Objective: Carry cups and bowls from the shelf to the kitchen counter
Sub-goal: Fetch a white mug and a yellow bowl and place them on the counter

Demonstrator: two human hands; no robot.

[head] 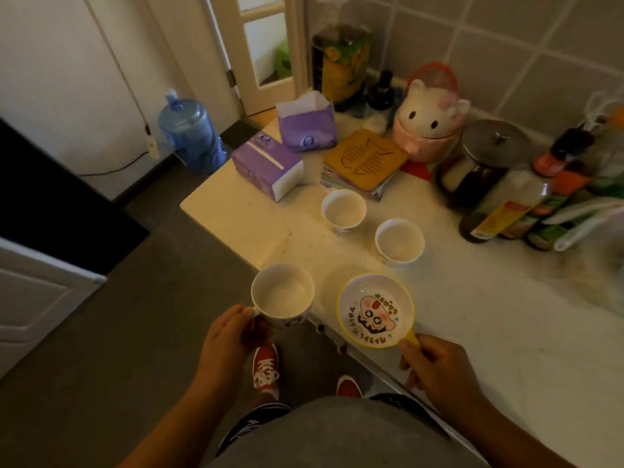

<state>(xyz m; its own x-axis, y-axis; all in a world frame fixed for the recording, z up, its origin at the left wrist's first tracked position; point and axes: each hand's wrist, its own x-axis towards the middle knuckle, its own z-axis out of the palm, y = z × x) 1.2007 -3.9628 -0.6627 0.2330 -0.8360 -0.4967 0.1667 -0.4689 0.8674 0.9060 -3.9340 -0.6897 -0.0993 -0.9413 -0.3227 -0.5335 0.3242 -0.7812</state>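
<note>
2 hands grasp crockery: the left hand (229, 336) curls its fingers (236, 315) round the handle of a white cup (283, 295) at the near edge of the worktop (472, 315). The right hand (435, 364) pinches the yellow handle of a cartoon bowl (374, 314) just beside it. 2 other cups (343, 208) stand deeper in.

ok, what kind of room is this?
Likely a home kitchen: a counter against a grey tiled wall, sauce bottles and a lidded steel pot at the back. Two white cups stand on it; the left hand holds a third cup, the right hand a cartoon bowl.
</note>
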